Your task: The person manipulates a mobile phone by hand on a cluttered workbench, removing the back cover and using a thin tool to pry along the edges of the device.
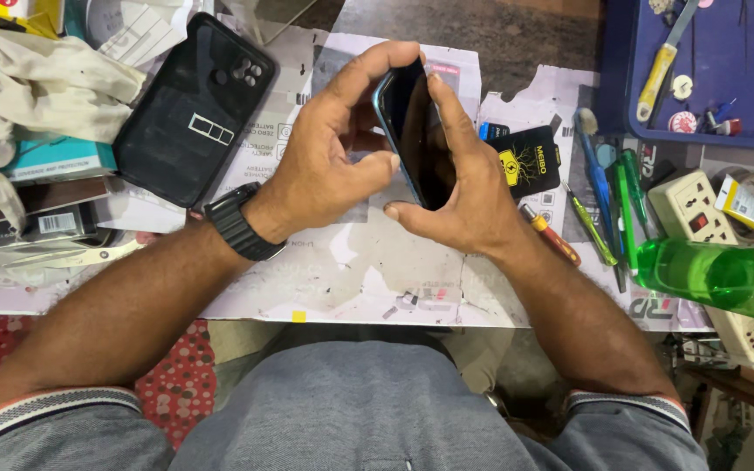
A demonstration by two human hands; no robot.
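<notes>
Head view: you hold a dark smartphone [419,131] on edge between both hands, above the middle of the paper-covered table [351,270]. Your left hand [329,157] curls over the phone's far end, index finger arched across the top and thumb pressed against its near left side; the fingers are closed round it. Your right hand [464,187] cups the phone from the right, with the index finger laid along its dark glass face and the thumb tucked under the near end, so this hand also grips it firmly. The phone stands tilted, its blue rim [386,109] turned left toward the left palm. A black watch [242,222] sits on your left wrist.

To the far left lies a black phone case [194,109], back up, well apart from the hands. Beyond it, a crumpled pale cloth [37,78] covers some boxes. Just right of your right hand sits a small black packet [527,159] with yellow print, and near it a red-and-yellow screwdriver [551,235]. Farther right lie green and blue tools [608,192], a white power strip [700,209], and a green plastic bottle [722,275] on its side. A blue tray [743,105] occupies the far right corner
</notes>
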